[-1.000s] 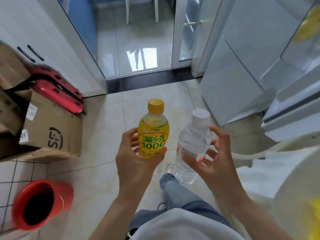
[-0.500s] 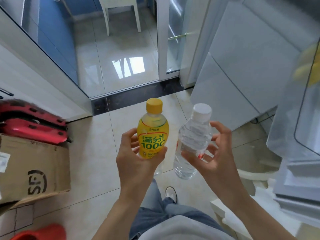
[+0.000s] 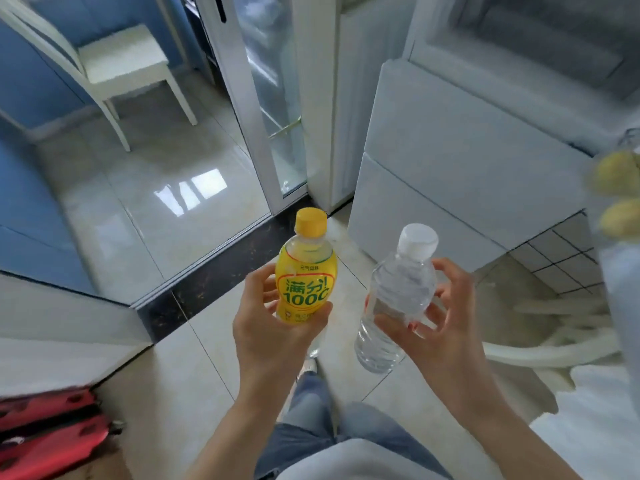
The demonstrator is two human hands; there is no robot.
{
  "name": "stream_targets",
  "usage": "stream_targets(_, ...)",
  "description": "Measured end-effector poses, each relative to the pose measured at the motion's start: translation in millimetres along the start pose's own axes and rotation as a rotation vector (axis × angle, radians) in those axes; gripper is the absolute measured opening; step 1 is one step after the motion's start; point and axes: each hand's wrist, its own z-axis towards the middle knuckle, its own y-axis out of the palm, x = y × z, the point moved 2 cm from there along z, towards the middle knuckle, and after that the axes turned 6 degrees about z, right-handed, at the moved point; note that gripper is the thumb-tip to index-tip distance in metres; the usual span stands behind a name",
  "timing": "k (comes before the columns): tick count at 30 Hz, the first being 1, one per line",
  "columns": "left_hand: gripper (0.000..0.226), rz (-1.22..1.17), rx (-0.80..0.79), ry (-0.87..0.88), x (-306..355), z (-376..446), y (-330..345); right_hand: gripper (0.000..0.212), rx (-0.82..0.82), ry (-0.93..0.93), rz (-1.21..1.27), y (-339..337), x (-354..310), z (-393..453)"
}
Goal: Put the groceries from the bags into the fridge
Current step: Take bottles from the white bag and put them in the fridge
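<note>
Room: a pale tiled floor runs to a dark threshold strip, with a glossy tiled room beyond it.
Doorway: a white-framed glass sliding door stands at the strip; a white chair sits past it, by a blue wall.
Fridge: the white fridge fills the upper right, its lower front panels facing the floor; part of an open door with blurred yellow items shows at the right edge.
Left hand: the left hand grips the yellow bottle round its lower half, thumb across the label's base, fingers curled behind.
Yellow bottle: upright, yellow cap on top, held above the floor in front of the threshold.
Right hand: the right hand holds the water bottle at its middle, fingers spread and curled round the far side.
Water bottle: clear, white cap, tilted with its top leaning right, just beside the yellow bottle but apart from it.
Lower left: red cases lie at the corner.
Lower centre: blue jeans and a shoe tip show below the hands.
</note>
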Motion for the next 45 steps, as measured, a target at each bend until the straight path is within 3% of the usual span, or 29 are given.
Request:
stream_targets(8,0.071,0.004,-0.191,0.093,31,113,26,0.079,0.253,-0.023,0.036,22,-29,63)
stream_targets(16,0.065,-0.068,-0.360,0.208,96,188,100,0.079,0.431,-0.089,0.064,-11,-53,138)
stream_targets(25,0.066,-0.146,-0.396,0.344,180,253,198,0.076,0.519,-0.244,0.043,-74,-83,235)
stream_targets(45,0.064,-0.341,-0.595,0.622,365,367,366,0.074,0.944,-0.482,-0.086,-195,-173,398)
